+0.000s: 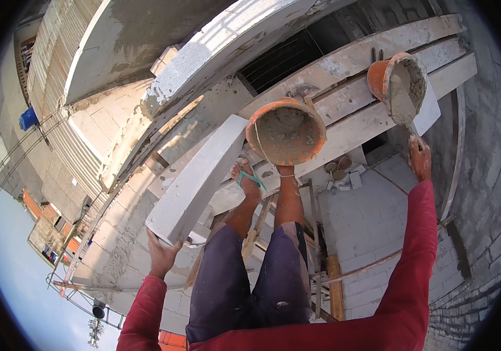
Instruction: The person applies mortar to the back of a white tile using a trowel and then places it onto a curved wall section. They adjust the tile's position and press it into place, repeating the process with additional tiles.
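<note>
Pale grey block (201,178) slants up and away from the left hand (163,254), which supports its near lower end with fingers against the face; I cannot tell how firmly they grip. Right of the right hand (420,161), a grey wall (487,181) curves close by and limits sideways room on that side. Between the two forearms, beyond the legs, a pale floor (379,205) lies well below, so the nearest plank edge borders an open drop (the widest gap within reach of the right hand). Ahead of both hands, long planks (344,67) run across with dark slots between them.

Among the things in the way, the orange bucket (285,131) of mortar comes first: it stands between the hands, farther out, its rim just beside the block's far end. Another bucket (379,79) sits on the planks ahead of the right hand. The sandalled left foot (247,175) is planted right of the block, between it and the first bucket. Smallest is the trowel (402,105): the right hand is closed around its handle, and its mortar-coated blade reaches over the second bucket's mouth.
</note>
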{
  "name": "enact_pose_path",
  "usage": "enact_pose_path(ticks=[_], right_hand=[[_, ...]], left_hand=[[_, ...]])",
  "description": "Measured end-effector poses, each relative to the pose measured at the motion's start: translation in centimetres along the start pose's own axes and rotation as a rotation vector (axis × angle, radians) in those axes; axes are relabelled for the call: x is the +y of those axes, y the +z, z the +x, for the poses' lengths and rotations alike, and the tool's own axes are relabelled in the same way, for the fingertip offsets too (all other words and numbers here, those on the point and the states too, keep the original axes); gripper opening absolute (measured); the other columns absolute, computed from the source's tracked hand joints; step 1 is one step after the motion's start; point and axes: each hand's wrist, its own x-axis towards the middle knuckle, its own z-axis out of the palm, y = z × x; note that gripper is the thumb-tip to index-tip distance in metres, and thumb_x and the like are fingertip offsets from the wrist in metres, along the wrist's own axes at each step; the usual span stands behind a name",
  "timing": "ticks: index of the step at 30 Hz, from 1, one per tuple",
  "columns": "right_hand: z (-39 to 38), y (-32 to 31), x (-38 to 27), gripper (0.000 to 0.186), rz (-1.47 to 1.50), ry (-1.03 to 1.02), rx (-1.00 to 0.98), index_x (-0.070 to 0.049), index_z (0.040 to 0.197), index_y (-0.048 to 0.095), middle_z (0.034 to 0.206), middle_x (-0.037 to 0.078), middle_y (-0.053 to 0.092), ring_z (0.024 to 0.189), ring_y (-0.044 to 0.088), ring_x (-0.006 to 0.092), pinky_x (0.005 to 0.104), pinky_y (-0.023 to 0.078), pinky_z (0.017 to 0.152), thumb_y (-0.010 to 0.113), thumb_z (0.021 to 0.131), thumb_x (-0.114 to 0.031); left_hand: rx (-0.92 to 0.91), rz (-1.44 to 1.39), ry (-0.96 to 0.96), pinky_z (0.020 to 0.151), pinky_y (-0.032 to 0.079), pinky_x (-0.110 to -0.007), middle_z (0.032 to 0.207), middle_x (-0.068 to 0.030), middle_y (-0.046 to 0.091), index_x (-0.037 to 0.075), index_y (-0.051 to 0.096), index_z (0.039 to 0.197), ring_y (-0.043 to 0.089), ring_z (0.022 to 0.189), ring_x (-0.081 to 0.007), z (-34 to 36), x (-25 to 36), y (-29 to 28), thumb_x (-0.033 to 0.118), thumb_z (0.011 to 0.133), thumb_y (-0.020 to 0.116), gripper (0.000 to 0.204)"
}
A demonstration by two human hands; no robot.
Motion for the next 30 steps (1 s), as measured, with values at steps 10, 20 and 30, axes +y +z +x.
enact_pose_path(ticks=[10, 20, 30], right_hand=[[-22.6, 14.4, -11.2, 0.038, -0.026, -0.357, -0.564, -0.004, 0.121, 0.069, 0.110, 0.019, 0.074, 0.101, 0.071, 0.0397, 0.0429, 0.055, 0.087, 0.067, 0.098, -0.035], [-31.2, 32.7, -20.0, 0.051, -0.583, -0.425, -0.306, -0.004, 0.141, 0.056, 0.134, 0.028, 0.062, 0.105, 0.067, 0.0472, 0.0518, 0.055, 0.089, 0.066, 0.096, -0.024], [-30.4, 35.6, -17.7, 0.068, -0.351, -0.519, -0.391, 0.004, 0.151, 0.039, 0.140, 0.032, 0.054, 0.115, 0.060, 0.0511, 0.0537, 0.053, 0.095, 0.064, 0.096, -0.027]], left_hand=[[-0.105, -0.281, 0.003, 0.104, 0.050, -0.044, 0.131, -0.0240, 0.062, -0.005, 0.040, 0.141, 0.064, 0.120, -0.0383, -2.0, -7.6, 1.6, 0.014, 0.073, 0.091, 0.087], [-0.094, -0.464, 0.007, 0.100, 0.051, -0.042, 0.125, -0.0202, 0.068, -0.005, 0.058, 0.133, 0.067, 0.116, -0.0309, -3.8, -13.5, 5.2, 0.009, 0.077, 0.085, 0.063], [-0.075, -0.438, 0.007, 0.104, 0.050, -0.041, 0.133, -0.0188, 0.061, -0.004, 0.046, 0.138, 0.063, 0.123, -0.0312, -4.7, -15.6, 7.0, 0.012, 0.075, 0.089, 0.078]])
